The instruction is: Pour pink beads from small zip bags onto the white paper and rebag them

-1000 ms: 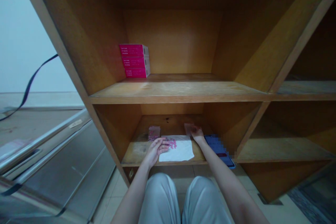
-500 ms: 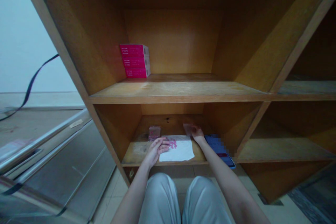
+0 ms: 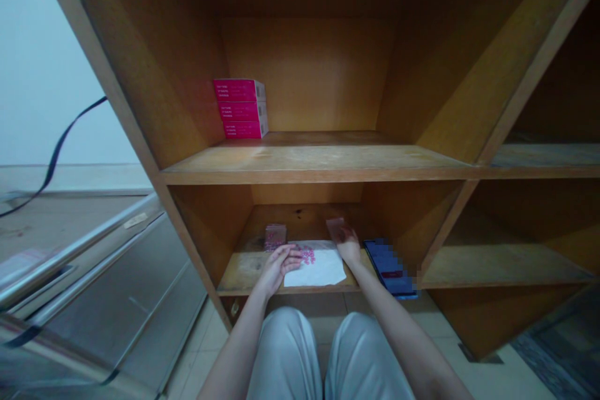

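Many small pink pieces (image 3: 308, 256) lie on a white paper sheet (image 3: 323, 274), just right of the nearer left hand (image 3: 275, 267), loosely curled, its grip unclear; the right hand (image 3: 349, 245) pinches a translucent pinkish plastic packet (image 3: 334, 227) at the sheet's far-right corner.

Left hand (image 3: 277, 267) beside pink pieces (image 3: 309, 255)

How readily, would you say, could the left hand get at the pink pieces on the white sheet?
Probably yes: the left hand is close beside the pink pieces on the white sheet, with nothing apparent between them.
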The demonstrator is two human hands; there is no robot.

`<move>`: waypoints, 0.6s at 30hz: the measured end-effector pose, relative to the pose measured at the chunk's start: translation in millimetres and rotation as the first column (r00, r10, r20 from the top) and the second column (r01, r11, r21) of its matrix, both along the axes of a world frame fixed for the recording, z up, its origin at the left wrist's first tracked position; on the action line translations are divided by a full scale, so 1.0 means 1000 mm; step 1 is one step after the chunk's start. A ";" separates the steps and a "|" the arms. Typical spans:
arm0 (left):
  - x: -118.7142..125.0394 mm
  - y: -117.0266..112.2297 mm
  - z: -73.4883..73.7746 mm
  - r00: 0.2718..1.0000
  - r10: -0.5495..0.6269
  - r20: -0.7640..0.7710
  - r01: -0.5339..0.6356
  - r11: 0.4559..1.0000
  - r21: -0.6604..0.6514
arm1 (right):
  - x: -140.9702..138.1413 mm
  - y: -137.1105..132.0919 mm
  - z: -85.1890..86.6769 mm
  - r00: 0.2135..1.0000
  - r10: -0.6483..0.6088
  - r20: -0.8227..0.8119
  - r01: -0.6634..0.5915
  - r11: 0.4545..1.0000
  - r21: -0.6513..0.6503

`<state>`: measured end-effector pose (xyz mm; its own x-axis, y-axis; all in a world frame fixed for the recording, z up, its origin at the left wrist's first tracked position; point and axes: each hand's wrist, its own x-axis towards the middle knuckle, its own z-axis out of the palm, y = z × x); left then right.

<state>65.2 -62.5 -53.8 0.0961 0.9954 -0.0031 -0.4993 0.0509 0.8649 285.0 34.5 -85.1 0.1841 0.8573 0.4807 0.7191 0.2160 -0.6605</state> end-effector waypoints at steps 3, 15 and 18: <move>0.000 0.000 0.001 1.000 -0.003 0.000 0.003 1.000 -0.009 | -0.001 -0.004 0.002 1.000 -0.016 -0.018 0.015 0.999 -0.029; 0.000 0.001 -0.001 1.000 -0.002 0.008 0.002 1.000 0.004 | -0.001 -0.017 0.004 0.999 -0.010 -0.030 0.007 0.996 -0.091; 0.000 0.001 0.001 1.000 0.000 -0.002 0.000 1.000 -0.014 | 0.002 -0.016 0.000 1.000 -0.007 -0.014 0.006 0.997 -0.074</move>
<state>65.3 -61.8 -53.3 0.0964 0.9952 -0.0177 -0.4975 0.0636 0.8651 287.1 18.0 -85.0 0.1965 0.8893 0.4129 0.7105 0.1611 -0.6850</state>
